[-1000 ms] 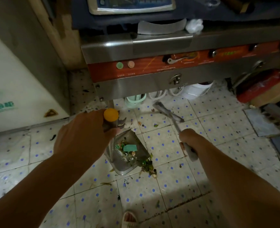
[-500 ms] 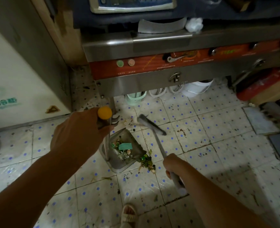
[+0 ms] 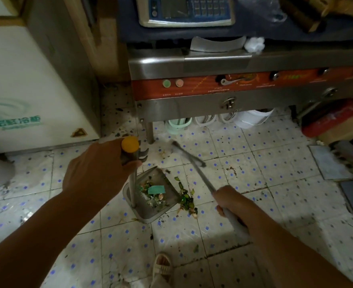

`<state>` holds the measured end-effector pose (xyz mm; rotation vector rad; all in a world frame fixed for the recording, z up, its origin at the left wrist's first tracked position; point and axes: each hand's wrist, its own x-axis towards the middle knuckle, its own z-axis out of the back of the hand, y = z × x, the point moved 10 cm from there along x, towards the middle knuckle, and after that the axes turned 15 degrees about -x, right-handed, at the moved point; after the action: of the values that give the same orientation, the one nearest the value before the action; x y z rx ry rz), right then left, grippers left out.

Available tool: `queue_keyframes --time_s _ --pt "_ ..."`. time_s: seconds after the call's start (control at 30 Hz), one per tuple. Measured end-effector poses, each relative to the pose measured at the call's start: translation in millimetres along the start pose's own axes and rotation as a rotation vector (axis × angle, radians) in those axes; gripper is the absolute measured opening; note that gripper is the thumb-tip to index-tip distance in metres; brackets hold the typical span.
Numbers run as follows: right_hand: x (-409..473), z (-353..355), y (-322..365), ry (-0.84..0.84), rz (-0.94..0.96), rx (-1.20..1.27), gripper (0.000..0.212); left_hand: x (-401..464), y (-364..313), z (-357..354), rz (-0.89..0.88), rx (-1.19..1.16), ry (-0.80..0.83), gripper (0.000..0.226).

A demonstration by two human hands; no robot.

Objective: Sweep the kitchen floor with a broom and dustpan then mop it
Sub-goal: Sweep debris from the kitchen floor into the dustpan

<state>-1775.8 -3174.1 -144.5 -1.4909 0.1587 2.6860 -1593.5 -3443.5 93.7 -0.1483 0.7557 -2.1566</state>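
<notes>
Head view: left hand (image 3: 96, 173) clamps metal dustpan (image 3: 148, 196) handle; right hand (image 3: 231, 202) grips blurred, seemingly thin broom (image 3: 194, 165).

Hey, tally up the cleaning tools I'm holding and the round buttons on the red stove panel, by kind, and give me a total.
Long-handled metal dustpan: 1
Long-handled broom: 1
Round green button: 1
Round pink button: 1
Total: 4
</notes>
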Motion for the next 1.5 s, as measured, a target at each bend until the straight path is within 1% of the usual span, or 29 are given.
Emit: queue_keyframes --time_s 0.13,0.27,0.37,0.47,0.67,0.73,0.77,0.8,0.83,0.87,0.93,1.0,1.13,1.23,1.37,1.4,1.5 --pt "34 22 43 -0.061 0.056 -0.017 0.017 0 11 -5 0.048 0.000 -0.043 0.023" --pt "50 26 60 -0.080 0.029 -0.107 0.018 1 17 -14 0.037 0.006 -0.032 0.021" --pt "52 -6 57 -0.024 0.049 -0.168 0.029 -2 24 -14 0.046 0.024 -0.041 0.025" --pt "38 -52 36 0.029 0.099 -0.292 0.033 -7 33 -10 0.037 0.023 -0.034 0.025" --pt "-25 -108 -9 0.091 0.078 -0.418 0.030 -32 48 6 -0.012 -0.007 0.031 0.023" --pt "-46 -128 -20 0.108 0.067 -0.439 0.026 -48 51 14 -0.070 -0.033 0.050 0.016" --pt "-54 -135 -25 0.115 0.052 -0.428 0.021 -54 52 20 -0.099 -0.044 0.043 0.016" --pt "-63 -141 -30 0.117 0.032 -0.403 0.018 -62 53 25 -0.124 -0.045 0.039 0.022" --pt "-70 -144 -35 0.110 0.016 -0.377 0.022 -69 55 30 -0.150 -0.047 0.038 0.026" --pt "-77 -145 -37 0.103 0.006 -0.355 0.027 -75 58 34 -0.175 -0.041 0.042 0.024" --pt "-87 -146 -46 0.090 -0.036 -0.316 0.029 -85 62 38 -0.208 -0.041 0.048 0.019" --pt "-95 -144 -56 0.055 -0.078 -0.270 0.027 -92 67 41 -0.222 -0.063 0.051 0.021" --pt "-98 -134 -56 -0.034 -0.055 -0.137 0.016 -100 74 44 -0.241 -0.087 0.051 0.018" --pt "-87 -114 -47 -0.089 -0.069 -0.074 0.013 -97 82 41 -0.198 -0.062 0.062 0.030" --pt "-56 -99 -41 -0.096 -0.163 0.003 0.018 -90 96 30 -0.141 -0.061 0.058 0.020" --pt "-48 -100 -39 -0.091 -0.167 0.008 0.019 -89 99 25 -0.127 -0.067 0.059 0.021" --pt "-36 -113 -38 -0.085 -0.133 -0.042 0.030 -88 97 14 -0.115 -0.060 0.062 0.019"
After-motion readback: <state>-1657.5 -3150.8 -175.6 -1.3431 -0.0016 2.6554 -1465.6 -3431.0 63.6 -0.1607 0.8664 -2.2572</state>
